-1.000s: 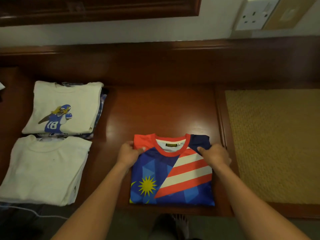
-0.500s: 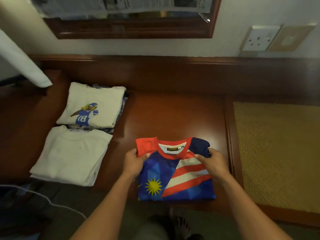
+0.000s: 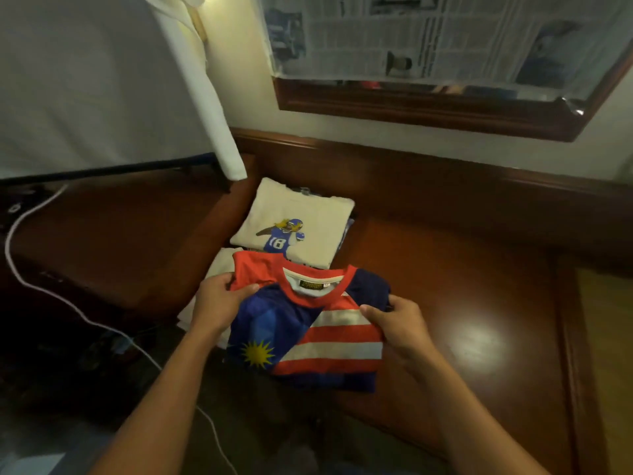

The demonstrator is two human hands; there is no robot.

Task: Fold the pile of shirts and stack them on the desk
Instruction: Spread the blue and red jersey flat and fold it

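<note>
Both hands hold one folded jersey point(image 3: 308, 341) by its upper corners, collar away from the person. It is blue and red, with white and red stripes on its right half and a yellow star low on its left. The left hand point(image 3: 217, 305) grips the red shoulder, the thumb lying on top of the cloth and the other fingers point(image 3: 222, 281) curled round the edge. The right hand point(image 3: 402, 322) pinches the dark blue sleeve side in the same way, thumb over the stripes and the rest tucked beneath. The jersey sits over the left part of the brown desk point(image 3: 479, 296), covering most of a plain white folded pile point(image 3: 221, 269), of which only a strip shows at its left edge. I cannot tell whether the jersey rests on that pile or is held just above it. Just behind lies a second pile topped by a white shirt with a football player print point(image 3: 298, 224), its near edge hidden by the jersey's collar. A woven mat point(image 3: 609, 354) lies at the far right of the desk. On the wall above hangs a wooden frame covered with newspaper point(image 3: 445, 36). A white cloth point(image 3: 102, 80) hangs at upper left, and a white cable point(image 3: 65, 299) trails across the dark surface at the left.
</note>
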